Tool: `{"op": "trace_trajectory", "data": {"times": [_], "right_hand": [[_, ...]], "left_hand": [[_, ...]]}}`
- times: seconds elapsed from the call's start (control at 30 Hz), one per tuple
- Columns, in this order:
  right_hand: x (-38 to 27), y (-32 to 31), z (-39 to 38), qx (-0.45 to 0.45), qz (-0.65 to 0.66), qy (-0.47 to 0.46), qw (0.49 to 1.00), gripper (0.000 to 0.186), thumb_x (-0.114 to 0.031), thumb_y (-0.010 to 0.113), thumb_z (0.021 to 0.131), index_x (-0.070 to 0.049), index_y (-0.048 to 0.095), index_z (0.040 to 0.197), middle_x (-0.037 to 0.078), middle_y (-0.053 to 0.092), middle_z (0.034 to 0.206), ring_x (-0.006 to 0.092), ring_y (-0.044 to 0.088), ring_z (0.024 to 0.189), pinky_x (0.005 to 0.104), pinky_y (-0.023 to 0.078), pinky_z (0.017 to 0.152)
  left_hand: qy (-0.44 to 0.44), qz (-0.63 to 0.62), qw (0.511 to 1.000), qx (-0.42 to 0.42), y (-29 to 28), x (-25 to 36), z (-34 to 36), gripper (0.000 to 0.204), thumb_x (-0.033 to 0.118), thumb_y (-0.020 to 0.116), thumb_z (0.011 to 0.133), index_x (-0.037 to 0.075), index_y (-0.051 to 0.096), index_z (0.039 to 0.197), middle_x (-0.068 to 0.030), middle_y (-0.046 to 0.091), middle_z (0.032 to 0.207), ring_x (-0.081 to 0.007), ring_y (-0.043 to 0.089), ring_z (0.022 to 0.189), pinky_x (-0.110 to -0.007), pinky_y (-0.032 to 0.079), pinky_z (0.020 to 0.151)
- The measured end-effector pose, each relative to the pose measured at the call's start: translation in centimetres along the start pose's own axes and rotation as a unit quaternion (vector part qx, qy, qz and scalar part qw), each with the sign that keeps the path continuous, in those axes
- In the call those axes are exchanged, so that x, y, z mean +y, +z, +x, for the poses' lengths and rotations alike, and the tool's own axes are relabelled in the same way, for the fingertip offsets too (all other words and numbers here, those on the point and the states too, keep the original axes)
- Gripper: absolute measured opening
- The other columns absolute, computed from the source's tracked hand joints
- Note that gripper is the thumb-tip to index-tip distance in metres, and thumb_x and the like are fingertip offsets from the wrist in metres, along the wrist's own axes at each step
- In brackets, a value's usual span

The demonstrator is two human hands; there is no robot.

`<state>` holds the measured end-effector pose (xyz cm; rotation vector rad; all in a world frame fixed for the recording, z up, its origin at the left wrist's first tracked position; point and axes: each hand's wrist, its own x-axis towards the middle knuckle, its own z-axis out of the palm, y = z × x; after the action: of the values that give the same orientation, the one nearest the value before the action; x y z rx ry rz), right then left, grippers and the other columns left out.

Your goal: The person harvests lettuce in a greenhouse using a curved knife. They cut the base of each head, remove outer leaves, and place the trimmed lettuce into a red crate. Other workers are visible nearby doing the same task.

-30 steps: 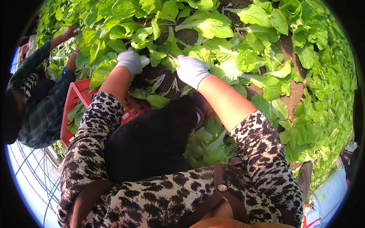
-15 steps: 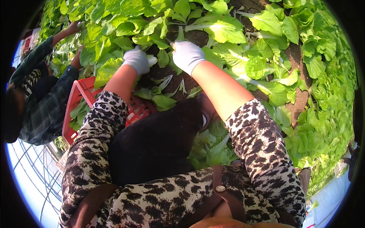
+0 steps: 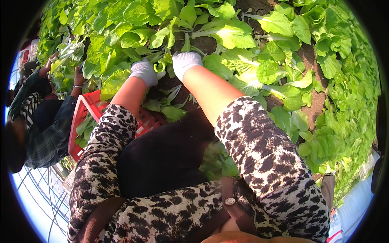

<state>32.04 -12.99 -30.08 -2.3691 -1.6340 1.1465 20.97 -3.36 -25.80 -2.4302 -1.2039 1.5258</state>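
Note:
Both my hands wear pale knit gloves and reach into a bed of leafy greens. My left hand point(image 3: 144, 73) is closed around a leafy green point(image 3: 116, 82); a bit of its white stem shows at the hand's right side. Just to the right, my right hand point(image 3: 187, 65) is curled beside a small leaf point(image 3: 165, 60) between the two hands. Its fingertips point away from me and are hidden, so what they grip cannot be made out. Below the hands, loose leaves and pale stalks point(image 3: 172, 95) lie on dark soil.
A red plastic crate point(image 3: 83, 107) with greens inside stands left of my left forearm. Another person point(image 3: 52, 125) in dark plaid works among the plants at far left. Rows of standing greens point(image 3: 348, 101) fill the right, with a strip of bare soil point(image 3: 314, 73) between.
My right hand has moved left, closer to my left hand, and a little farther away. My left hand has shifted slightly down. At far left, the other person's hands have moved lower.

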Motion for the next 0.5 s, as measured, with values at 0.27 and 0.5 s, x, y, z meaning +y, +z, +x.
{"op": "trace_trajectory", "data": {"times": [0.27,0.5], "right_hand": [[7.9,1.5,-13.1,0.023,0.097,-0.003,0.995,0.026,-0.022,0.048,0.097,-0.004,0.063,0.106,0.019,0.07,0.093,0.0367,0.069,0.084,0.0463,0.054,0.074],[11.7,-2.9,-30.8,0.298,0.395,0.139,0.858,0.029,-0.01,0.079,0.081,-0.003,0.057,0.1,0.006,0.062,0.091,0.0134,0.057,0.073,0.0288,0.049,0.067]], "left_hand": [[0.205,-0.012,0.977,-0.053,-2.3,-0.2,-1.7,0.051,0.038,0.078,0.065,0.003,0.073,0.101,-0.0192,0.072,0.093,-0.0312,0.071,0.088,-0.038,0.057,0.082],[0.569,-0.4,0.715,-0.074,-8.1,2.1,-11.3,0.051,0.019,0.075,0.062,0.006,0.068,0.111,-0.0114,0.07,0.102,-0.0205,0.065,0.086,-0.03,0.05,0.087]]}}
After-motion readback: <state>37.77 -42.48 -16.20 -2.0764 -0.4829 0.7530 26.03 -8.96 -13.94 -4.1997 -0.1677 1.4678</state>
